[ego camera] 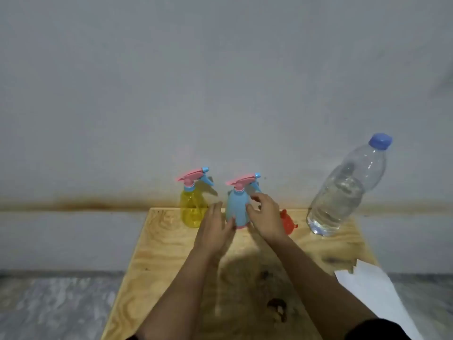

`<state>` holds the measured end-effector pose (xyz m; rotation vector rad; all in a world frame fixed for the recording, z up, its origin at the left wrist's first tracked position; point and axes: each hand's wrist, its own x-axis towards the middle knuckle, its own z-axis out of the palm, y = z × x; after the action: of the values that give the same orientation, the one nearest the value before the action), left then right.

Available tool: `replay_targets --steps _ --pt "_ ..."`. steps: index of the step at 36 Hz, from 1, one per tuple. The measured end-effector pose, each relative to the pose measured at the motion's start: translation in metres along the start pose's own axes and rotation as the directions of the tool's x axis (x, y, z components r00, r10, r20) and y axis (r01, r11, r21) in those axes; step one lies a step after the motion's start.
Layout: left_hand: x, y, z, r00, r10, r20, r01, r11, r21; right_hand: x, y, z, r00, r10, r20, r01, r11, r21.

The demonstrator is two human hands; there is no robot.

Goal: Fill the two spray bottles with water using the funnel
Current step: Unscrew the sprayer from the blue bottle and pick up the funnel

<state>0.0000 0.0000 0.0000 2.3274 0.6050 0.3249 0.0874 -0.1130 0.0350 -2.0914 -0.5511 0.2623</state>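
- The yellow spray bottle (193, 209) stands upright at the table's (157, 253) far edge, just left of my left hand (215, 229), untouched.
- My left hand's spread fingers meet the blue spray bottle (238, 207) low on its side; it stands upright between both hands.
- My right hand (266, 217), loosely curled, touches its right flank; neither hand looks clamped.
- The red funnel (288, 223) lies behind my right hand, the capped water bottle (343, 192) well right.
- Open tabletop lies near me.

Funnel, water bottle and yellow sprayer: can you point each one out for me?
red funnel (288, 224), head view, on its visible side.
water bottle (339, 200), head view, mid-body.
yellow spray bottle (192, 209), head view, on its clear body.
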Motion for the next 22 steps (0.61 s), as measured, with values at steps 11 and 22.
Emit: replay_targets --steps 11,22 --pt "0.041 -0.033 0.057 0.996 -0.073 -0.047 0.057 0.959 -0.278 0.036 0.029 0.05 0.979 -0.106 -0.172 0.118 0.991 0.065" --pt "0.058 -0.035 0.08 0.984 0.019 -0.177 -0.068 0.959 -0.274 0.059 0.024 0.053 0.964 -0.078 -0.252 0.109 0.988 0.11"
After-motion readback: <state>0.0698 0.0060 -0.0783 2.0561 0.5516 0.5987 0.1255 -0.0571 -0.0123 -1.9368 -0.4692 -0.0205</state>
